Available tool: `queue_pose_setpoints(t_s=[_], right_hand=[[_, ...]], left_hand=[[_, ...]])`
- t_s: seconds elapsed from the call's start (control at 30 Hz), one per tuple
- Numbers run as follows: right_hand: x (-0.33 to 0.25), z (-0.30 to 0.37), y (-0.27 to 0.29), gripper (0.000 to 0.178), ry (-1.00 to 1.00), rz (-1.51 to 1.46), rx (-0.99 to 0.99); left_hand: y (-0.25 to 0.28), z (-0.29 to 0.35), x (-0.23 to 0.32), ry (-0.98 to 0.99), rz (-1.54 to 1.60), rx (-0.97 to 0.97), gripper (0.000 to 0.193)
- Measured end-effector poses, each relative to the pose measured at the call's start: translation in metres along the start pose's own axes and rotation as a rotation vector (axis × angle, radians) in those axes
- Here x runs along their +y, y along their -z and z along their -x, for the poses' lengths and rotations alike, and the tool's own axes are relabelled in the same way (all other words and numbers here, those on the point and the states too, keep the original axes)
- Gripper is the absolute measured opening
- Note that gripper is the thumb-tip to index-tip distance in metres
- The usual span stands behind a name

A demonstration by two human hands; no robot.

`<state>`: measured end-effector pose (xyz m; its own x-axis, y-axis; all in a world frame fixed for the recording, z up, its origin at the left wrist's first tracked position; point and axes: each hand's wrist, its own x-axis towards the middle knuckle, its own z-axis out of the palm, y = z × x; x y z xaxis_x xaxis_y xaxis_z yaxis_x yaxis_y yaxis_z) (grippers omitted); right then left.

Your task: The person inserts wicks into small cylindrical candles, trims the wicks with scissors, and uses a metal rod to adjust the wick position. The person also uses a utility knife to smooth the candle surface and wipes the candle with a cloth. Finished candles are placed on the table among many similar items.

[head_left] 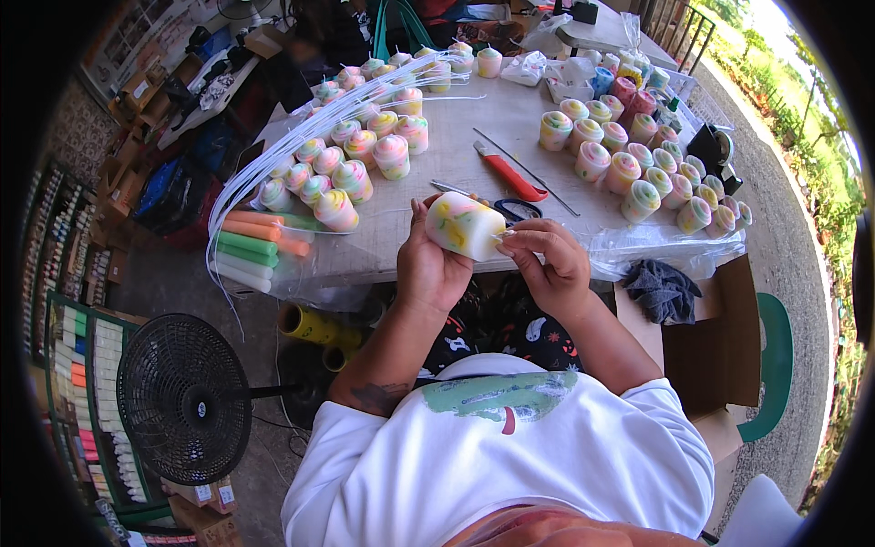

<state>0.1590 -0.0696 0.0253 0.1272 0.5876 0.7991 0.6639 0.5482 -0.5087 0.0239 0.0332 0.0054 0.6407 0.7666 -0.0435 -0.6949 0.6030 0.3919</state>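
Observation:
My left hand point(436, 264) is wrapped round a white pillar candle point(465, 224) with yellow, pink and green swirls. The candle lies on its side above the table's near edge. At its right end my right hand point(552, 264) pinches a thin pale bit that looks like the wick; the fingertips partly hide it. Just beyond the candle lie scissors point(519, 211) with dark blue handles, partly covered by it. A red-handled knife point(515, 177) and a thin metal rod point(533, 175) lie farther back.
Many swirled candles stand at the left point(353, 180) and right point(623, 170). Long white wicks point(264, 169) arch over the left group, near coloured candle sticks point(248, 246). A dark cloth point(663, 290) and open cardboard box point(715, 337) are at right; a black fan point(185, 398) stands lower left.

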Motion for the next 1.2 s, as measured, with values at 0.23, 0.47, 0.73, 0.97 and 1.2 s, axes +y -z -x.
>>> queue_pose_setpoints(t_s=[0.23,0.47,0.73,0.97,1.2], right_hand=[[-0.005,-0.001,0.000,0.019,-0.002,0.055,0.008],[0.001,0.005,-0.004,0.018,-0.185,-0.145,0.034],[-0.004,0.007,-0.008,0.012,-0.441,-0.634,0.070],[0.000,0.008,-0.011,0.015,-0.237,-0.276,0.089],[-0.003,0.003,-0.008,0.017,-0.157,-0.064,0.061]], left_hand=[[-0.003,0.004,-0.001,-0.045,-0.043,-0.073,0.046],[-0.016,0.010,0.000,0.006,0.016,-0.023,0.051],[-0.015,0.012,-0.001,-0.038,-0.008,-0.074,0.049],[-0.016,0.013,-0.002,-0.072,-0.029,-0.068,0.048],[-0.017,0.013,-0.002,-0.087,-0.028,-0.056,0.048]])
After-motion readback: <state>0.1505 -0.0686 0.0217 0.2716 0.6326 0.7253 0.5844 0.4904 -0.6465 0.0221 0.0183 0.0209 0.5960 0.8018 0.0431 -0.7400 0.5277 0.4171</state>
